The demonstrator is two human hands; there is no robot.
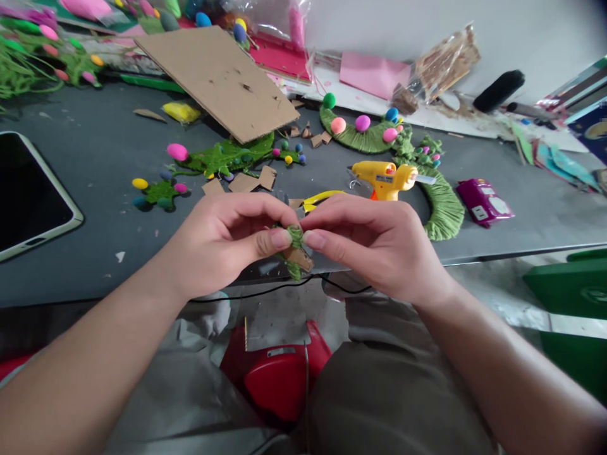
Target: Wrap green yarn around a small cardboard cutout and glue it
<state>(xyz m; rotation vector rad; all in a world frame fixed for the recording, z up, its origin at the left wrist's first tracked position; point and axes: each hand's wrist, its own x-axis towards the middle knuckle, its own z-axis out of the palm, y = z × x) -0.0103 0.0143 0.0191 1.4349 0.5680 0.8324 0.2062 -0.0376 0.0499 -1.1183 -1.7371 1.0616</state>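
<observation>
Between my two hands is a small cardboard piece (298, 258) partly wrapped in green yarn (296, 237). My left hand (237, 237) pinches the yarn-wrapped part between thumb and index finger. From the other side my right hand (370, 243) pinches the same part, its thumb almost meeting the left one. Bare brown cardboard shows below the thumbs, with another tuft of green at the lower end. Just behind my hands lie yellow-handled pliers (322, 199), partly covered by my right hand. A yellow glue gun (384, 177) rests beyond that hand.
Cardboard scraps (251, 182) and green yarn shapes with coloured balls (161, 193) lie behind my hands. A large cardboard sheet (218, 82) leans farther back. On the left is a phone (33, 196); on the right, a curved yarn-wrapped piece (443, 202) and a purple packet (484, 202).
</observation>
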